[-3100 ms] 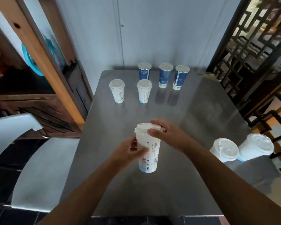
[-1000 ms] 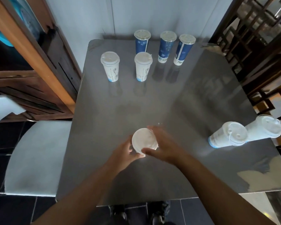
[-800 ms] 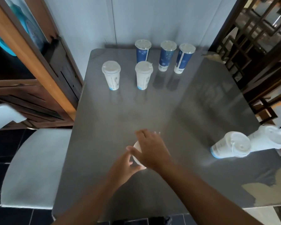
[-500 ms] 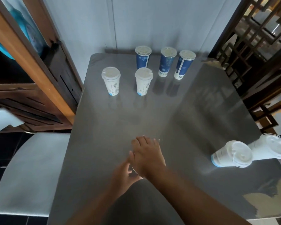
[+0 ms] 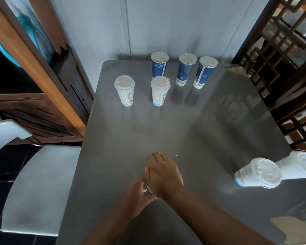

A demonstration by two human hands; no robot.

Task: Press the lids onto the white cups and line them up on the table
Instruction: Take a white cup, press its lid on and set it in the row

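My right hand (image 5: 162,174) lies flat, palm down, over the lid of a white cup near the table's front. The cup is almost wholly hidden; only a sliver of its white lid (image 5: 147,186) shows at the palm's edges. My left hand (image 5: 137,195) wraps the cup's side from the left. Two lidded white cups (image 5: 125,91) (image 5: 159,90) stand side by side at the back left. Two more lidded white cups (image 5: 256,172) (image 5: 298,167) stand close together at the right edge.
Three lidded blue cups (image 5: 159,65) (image 5: 185,68) (image 5: 205,71) stand in a row at the back of the grey metal table (image 5: 210,124). A white chair (image 5: 41,184) sits at the left, a wooden cabinet (image 5: 42,82) beyond it, a dark lattice screen (image 5: 281,41) at the right.
My right hand moved from gripping the lid's rim to lying flat on top of it, covering the cup. The left hand stayed at the cup's side. The camera tilted.
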